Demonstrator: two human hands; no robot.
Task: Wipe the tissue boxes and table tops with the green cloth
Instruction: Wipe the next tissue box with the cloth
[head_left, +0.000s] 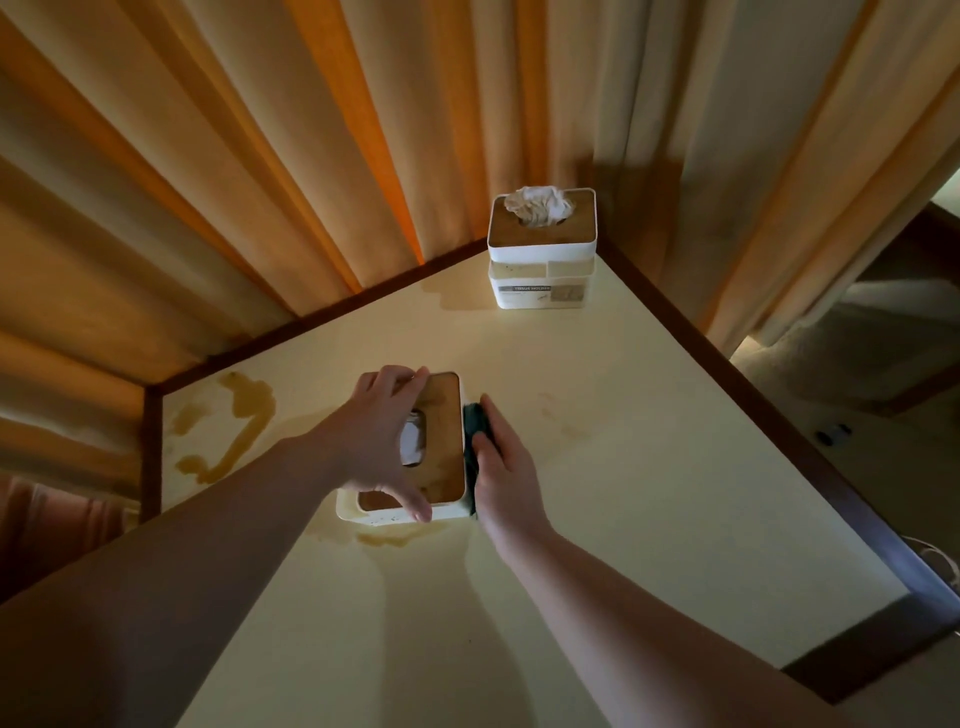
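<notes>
1. My left hand (382, 441) grips the near tissue box (441, 441) from above; my right hand (501, 467) presses the green cloth (475, 431) against its right side.
2. Table top (649, 467) lies bare rightward to its dark edge.
3. The cloth is mostly hidden.

Looks like a dim dining room or lodging room rather than a workshop or lab. Lit warm and low, with long pleated curtains (311, 156) in cream and orange hanging floor-length behind the far edges. A cream-topped counter (649, 467) framed in dark wood, set cornerwise against those curtains. Two matching white tissue boxes with wooden lids: one (542, 249) at the far corner, labelled "TISSUE HOLDER", another (441, 431) nearer, the sort of set put out for guests. Brownish spill stains (228, 431) dried on the left part of the top. Pale flooring (831, 364) beyond the right edge, past a gap in the drapes.
</notes>
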